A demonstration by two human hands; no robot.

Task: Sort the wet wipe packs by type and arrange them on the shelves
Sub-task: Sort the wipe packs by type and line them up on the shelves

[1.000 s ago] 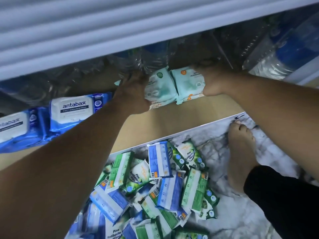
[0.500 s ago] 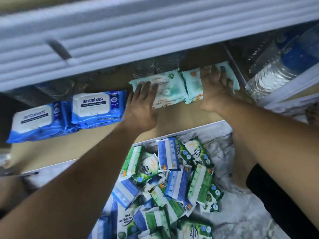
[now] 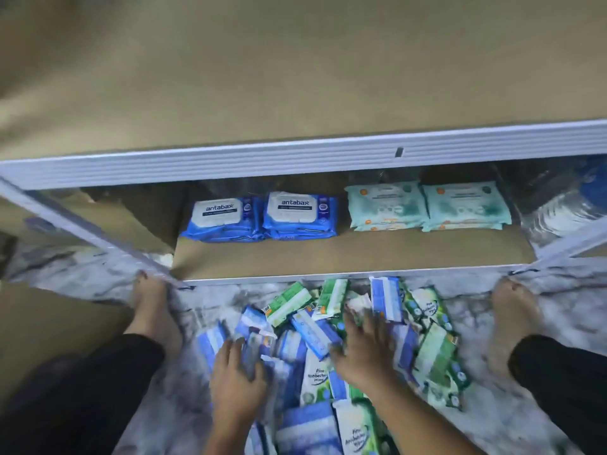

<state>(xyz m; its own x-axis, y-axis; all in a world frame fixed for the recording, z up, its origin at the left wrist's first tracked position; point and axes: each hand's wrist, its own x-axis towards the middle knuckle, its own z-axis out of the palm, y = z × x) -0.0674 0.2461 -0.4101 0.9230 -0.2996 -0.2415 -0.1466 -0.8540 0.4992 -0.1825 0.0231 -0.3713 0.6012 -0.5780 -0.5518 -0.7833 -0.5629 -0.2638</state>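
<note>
Two stacks of blue "antabax" packs (image 3: 226, 218) (image 3: 299, 213) sit side by side on the brown lower shelf (image 3: 328, 257). To their right lie two stacks of pale teal packs (image 3: 387, 205) (image 3: 466, 203). On the marble floor in front lies a loose pile of small blue and green wipe packs (image 3: 315, 326). My left hand (image 3: 236, 379) is down on the pile's left side, fingertips at a blue pack; blur hides its grip. My right hand (image 3: 364, 349) lies on the pile's middle with fingers spread.
A bare brown upper shelf (image 3: 295, 77) with a white front rail (image 3: 295, 159) overhangs the lower one. Clear water bottles (image 3: 558, 208) stand at the lower shelf's right end. My bare feet (image 3: 154, 310) (image 3: 515, 313) flank the pile. A white upright (image 3: 82, 228) slants at left.
Both hands have left the teal packs on the shelf and dropped to the floor pile. The view has pulled back, and the teal stacks now sit squared next to the blue ones.
</note>
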